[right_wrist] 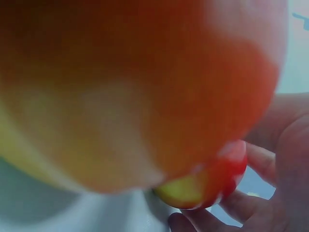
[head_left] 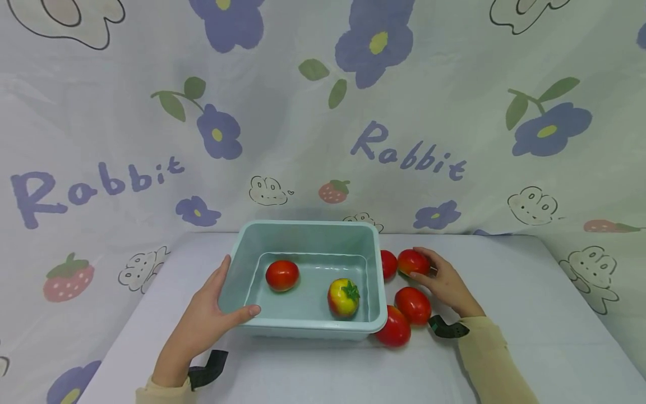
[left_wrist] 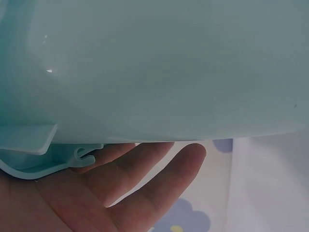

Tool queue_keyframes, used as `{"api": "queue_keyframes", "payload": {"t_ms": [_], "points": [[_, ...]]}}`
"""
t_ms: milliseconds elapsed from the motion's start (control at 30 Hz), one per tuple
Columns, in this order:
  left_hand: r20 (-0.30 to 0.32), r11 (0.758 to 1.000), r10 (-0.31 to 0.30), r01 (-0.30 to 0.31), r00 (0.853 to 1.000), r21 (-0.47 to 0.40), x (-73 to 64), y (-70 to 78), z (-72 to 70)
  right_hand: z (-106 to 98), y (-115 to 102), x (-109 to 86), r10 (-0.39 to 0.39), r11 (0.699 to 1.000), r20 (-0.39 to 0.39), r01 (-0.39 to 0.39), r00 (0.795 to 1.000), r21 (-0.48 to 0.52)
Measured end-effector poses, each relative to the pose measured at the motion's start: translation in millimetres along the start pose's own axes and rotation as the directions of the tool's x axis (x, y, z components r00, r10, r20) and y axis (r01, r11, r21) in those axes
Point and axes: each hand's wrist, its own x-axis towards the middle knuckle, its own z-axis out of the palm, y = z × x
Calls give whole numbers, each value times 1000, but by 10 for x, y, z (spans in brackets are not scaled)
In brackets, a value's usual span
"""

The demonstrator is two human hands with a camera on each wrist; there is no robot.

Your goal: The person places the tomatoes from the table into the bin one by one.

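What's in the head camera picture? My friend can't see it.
A person's right hand grips a red tomato beside a pale green tub, while the left hand holds its left side. Inside lie another red tomato and a yellow-and-red one; three more red tomatoes sit to the right on a white table. Behind hangs cloth with flowers and rabbits.

Tomatoes [head_left: 282, 275] glossy, smooth; basin [head_left: 308, 240] smooth plastic, slight sheen; sleeves [head_left: 488, 353] matt cloth.
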Motion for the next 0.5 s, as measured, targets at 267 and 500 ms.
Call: {"api": "queue_keyframes", "payload": {"t_ms": [267, 500], "points": [[-6, 1000, 6, -6, 1000, 6, 6, 4, -3, 6, 35, 12, 9, 1000, -5, -9, 1000, -18], [-4, 1000, 5, -5, 1000, 10, 5, -1, -3, -14, 59, 21, 0, 1000, -22, -1, 1000, -10]]}}
